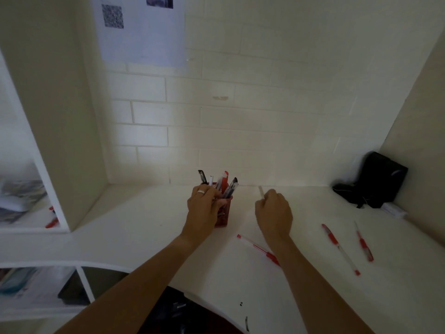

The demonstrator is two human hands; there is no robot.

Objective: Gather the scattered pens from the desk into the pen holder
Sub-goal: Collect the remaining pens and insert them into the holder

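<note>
Head view: your left hand (204,208) is curled round the red mesh pen holder (224,216), fingers wrapped over its rim and near side, a ring showing on one finger. The pen holder stands upright on the white desk (168,249), close to the brick back wall (240,116), and already carries several pens (222,183) that stick up out of it, black-capped and red-capped among them. Your right hand (274,213) hovers just to the right of the pen holder, apart from it, fingers closed on a thin pale pen (260,192) whose end pokes up above the knuckles; the blur hides its colour. Three red pens lie flat on the desk. The nearest red pen (255,247) lies to the right of the pen holder and toward you, angled, its lower end hidden under your right forearm. A second red pen (339,248) lies well to the right of the pen holder, and a third red pen (364,244) lies just beyond that one, the two roughly side by side. A black pouch (375,182) sits in the far right corner, well away from the pen holder.
</note>
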